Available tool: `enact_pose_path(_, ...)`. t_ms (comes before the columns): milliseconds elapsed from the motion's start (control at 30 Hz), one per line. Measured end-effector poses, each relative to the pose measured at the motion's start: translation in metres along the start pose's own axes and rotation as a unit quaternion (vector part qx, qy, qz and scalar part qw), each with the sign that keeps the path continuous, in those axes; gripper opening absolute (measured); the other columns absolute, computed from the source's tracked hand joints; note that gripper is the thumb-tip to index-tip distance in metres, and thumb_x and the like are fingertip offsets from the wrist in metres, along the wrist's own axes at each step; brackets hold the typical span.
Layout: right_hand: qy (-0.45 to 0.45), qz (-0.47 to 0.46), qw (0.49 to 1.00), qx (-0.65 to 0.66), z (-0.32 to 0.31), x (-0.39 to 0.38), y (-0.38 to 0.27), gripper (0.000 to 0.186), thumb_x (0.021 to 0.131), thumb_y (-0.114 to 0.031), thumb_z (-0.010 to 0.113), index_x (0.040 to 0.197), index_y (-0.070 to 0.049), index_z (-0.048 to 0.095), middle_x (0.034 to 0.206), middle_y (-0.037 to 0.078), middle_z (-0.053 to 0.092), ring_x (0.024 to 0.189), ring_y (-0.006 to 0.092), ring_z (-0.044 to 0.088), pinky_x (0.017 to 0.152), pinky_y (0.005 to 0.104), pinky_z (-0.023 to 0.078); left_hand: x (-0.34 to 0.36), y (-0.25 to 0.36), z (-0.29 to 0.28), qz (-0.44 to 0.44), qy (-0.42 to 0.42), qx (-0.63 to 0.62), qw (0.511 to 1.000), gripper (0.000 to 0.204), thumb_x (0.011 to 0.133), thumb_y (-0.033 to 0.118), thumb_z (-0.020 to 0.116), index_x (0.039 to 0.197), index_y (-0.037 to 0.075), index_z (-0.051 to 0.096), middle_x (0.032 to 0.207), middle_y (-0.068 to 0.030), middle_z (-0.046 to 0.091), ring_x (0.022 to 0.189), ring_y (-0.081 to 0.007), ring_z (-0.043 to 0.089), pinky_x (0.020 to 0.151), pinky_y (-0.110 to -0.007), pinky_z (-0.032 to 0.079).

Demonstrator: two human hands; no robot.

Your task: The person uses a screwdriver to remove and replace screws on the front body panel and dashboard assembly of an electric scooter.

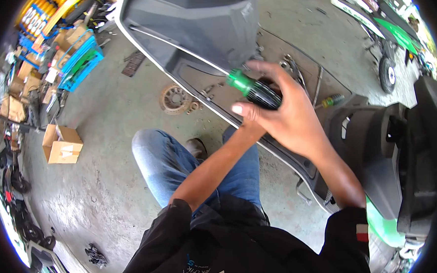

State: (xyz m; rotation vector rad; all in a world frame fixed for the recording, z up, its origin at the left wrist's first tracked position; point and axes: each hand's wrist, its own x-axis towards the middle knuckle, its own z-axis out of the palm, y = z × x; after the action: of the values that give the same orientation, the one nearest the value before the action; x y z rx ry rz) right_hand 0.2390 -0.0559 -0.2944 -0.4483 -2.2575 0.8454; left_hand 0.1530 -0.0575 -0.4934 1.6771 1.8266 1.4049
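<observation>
My right hand (294, 117) curls around the green and black handle of a screwdriver (260, 93). Its thumb lies on the near side, and its slightly blurred fingers arch over the far side. The screwdriver's long thin shaft reaches up and left across the dark grey plastic front panel (193, 26) of a scooter; whether the tip touches the panel I cannot tell. My left forearm comes in from below, and my left hand (253, 129) passes beneath the right one, its fingers hidden. Under both hands runs the scooter's footboard (299, 164).
Another screwdriver (333, 101) with a yellow-green handle lies on the footboard at right, near small loose metal parts. A rusty round disc (175, 99) and an open cardboard box (63, 144) are on the floor. A green motorcycle (396, 33) stands far right; crates and boxes crowd the left.
</observation>
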Motion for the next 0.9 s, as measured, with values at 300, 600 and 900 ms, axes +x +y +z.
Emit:
enact_pose_path(300,-0.052,0.425,0.728,0.535,-0.001,-0.011,0.008,0.044,0.096,-0.030,0.069,0.119,0.007,0.063,0.077,0.005,0.060,0.055,0.0045,0.043,0.047,0.0222,0.034,-0.016,0.004,-0.041,-0.144,0.093,-0.187,0.967,0.004,0.081,-0.003,0.061,0.082,-0.004,0.064,0.069,-0.0124,0.064,0.065,-0.0202,0.062,0.065,-0.038,0.050)
enact_pose_path(600,0.064,0.091,0.983,0.145,0.032,-0.030,0.025,0.046,0.089,-0.023,0.077,0.121,0.005,0.062,0.087,0.009,0.067,0.067,0.0179,0.064,0.059,0.0303,0.050,-0.004,-0.077,-0.123,-0.215,0.544,-0.402,0.704,0.017,0.104,0.013,0.050,0.111,-0.002,0.053,0.111,-0.0172,0.067,0.096,-0.0256,0.069,0.076,-0.035,0.054)
enact_pose_path(900,-0.087,0.360,0.763,0.529,0.017,-0.025,0.024,0.048,0.093,-0.034,0.071,0.119,0.005,0.065,0.080,0.005,0.059,0.060,0.0057,0.046,0.049,0.0228,0.032,-0.002,-0.163,-0.126,-0.207,0.465,-0.264,0.819,0.016,0.105,0.012,0.044,0.111,-0.002,0.048,0.102,-0.0108,0.061,0.088,-0.0198,0.060,0.079,-0.036,0.053)
